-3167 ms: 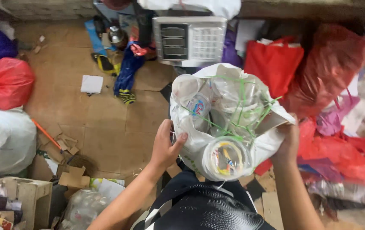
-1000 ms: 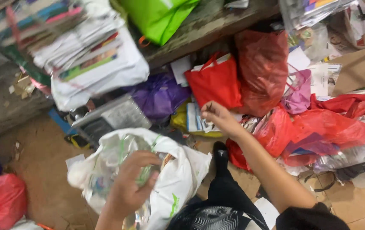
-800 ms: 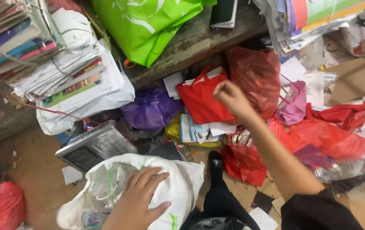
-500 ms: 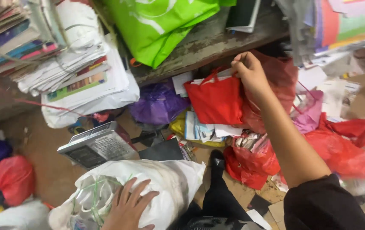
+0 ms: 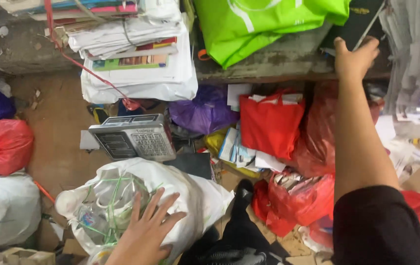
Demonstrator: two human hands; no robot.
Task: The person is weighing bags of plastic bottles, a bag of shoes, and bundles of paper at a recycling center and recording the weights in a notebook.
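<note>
Head: left hand (image 5: 146,233) flat on white bag (image 5: 190,196).

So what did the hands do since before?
The right hand went up from the red bags to the shelf and now touches a dark book. The left hand let go of its two-handed hold and stayed flat on the white sack. The scale stayed on the floor.
</note>
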